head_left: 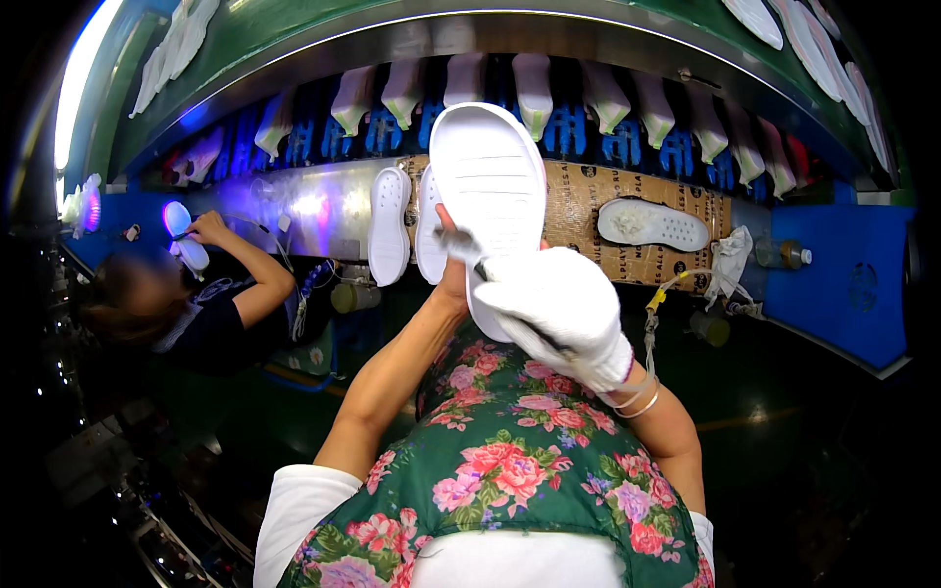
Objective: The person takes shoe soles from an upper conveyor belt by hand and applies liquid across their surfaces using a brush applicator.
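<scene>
A white shoe sole is held up in front of me, its broad end pointing away. My bare left hand grips it from behind along its left edge, the fingers mostly hidden. My right hand, in a white knitted glove, is closed around a small brush. The bristles, blurred, are over the sole's left edge near my left hand. Just beyond, a white sole lies on the metal bench, with another sole beside it, partly covered by the raised one.
Brown cardboard covers the bench's right part, bearing a sole with whitish lumps. White tissue and a bottle sit at right. Shoe uppers line a rack with blue holders behind. A person at left handles a sole.
</scene>
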Demonstrator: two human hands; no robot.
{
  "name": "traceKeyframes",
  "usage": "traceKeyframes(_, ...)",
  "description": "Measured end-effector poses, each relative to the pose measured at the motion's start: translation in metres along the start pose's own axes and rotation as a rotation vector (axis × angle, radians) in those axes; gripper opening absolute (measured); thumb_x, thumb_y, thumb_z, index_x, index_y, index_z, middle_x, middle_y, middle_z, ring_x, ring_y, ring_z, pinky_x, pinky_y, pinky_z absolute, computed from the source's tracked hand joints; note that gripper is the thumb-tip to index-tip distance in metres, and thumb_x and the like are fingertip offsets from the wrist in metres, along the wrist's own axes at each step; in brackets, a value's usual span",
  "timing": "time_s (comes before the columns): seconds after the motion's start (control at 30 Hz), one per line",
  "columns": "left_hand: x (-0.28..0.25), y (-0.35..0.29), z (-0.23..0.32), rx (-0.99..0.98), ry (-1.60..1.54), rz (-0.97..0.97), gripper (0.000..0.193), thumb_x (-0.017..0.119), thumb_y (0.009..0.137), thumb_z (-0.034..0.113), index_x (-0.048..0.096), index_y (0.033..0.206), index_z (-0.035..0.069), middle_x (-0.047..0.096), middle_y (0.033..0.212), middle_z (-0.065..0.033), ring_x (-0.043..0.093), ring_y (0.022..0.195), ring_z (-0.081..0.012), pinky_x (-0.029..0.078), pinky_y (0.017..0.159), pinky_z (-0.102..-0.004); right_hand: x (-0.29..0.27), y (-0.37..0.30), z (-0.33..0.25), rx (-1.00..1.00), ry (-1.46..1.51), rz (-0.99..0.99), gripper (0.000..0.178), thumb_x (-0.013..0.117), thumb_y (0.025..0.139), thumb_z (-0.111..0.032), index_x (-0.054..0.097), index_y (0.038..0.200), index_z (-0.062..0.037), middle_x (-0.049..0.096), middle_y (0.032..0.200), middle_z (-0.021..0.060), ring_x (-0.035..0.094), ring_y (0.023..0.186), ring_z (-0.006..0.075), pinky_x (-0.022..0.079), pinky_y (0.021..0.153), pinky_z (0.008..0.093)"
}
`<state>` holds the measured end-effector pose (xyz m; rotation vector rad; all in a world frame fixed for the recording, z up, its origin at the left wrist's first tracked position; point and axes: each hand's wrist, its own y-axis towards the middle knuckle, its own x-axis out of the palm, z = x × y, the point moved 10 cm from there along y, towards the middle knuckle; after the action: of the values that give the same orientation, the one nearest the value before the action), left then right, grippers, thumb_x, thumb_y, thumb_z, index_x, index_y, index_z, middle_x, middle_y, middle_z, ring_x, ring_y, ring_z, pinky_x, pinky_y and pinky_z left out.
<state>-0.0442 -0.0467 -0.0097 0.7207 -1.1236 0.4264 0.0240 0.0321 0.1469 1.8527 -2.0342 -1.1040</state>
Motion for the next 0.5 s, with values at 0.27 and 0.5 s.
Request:
traceKeyframes(0.27, 0.006, 0.014, -0.008, -0.303, -0.015, 0.28, 0.124, 0.027, 0.068, 0.103, 0.05, 0.133, 0.0, 0.065, 0.11, -0.0233, 0.068, 0.098, -0.0348, 0.059, 0.084, -0.0466, 0.005, -0.009, -0.002, -0.055, -0.131, 0.05, 0.041, 0.079, 0.069, 0.0, 0.075, 0.109, -0.0069, 0.074, 0.097, 0.0115, 0.071, 0.082, 0.0287, 0.055, 0.072, 0.0367)
traceKeyframes(0.5, 0.019, 0.038, 0.001, -0.285, -0.149, 0.114, 0.113, 0.054, 0.067, 0.096, 0.052, 0.12, -0.004, 0.063, 0.113, -0.0204, 0.062, 0.105, -0.036, 0.052, 0.098, -0.0532, 0.005, -0.007, -0.002, -0.031, -0.169, 0.004, 0.036, 0.079, 0.074, 0.0, 0.075, 0.109, -0.0065, 0.074, 0.098, 0.0131, 0.072, 0.084, 0.0272, 0.056, 0.072, 0.0364)
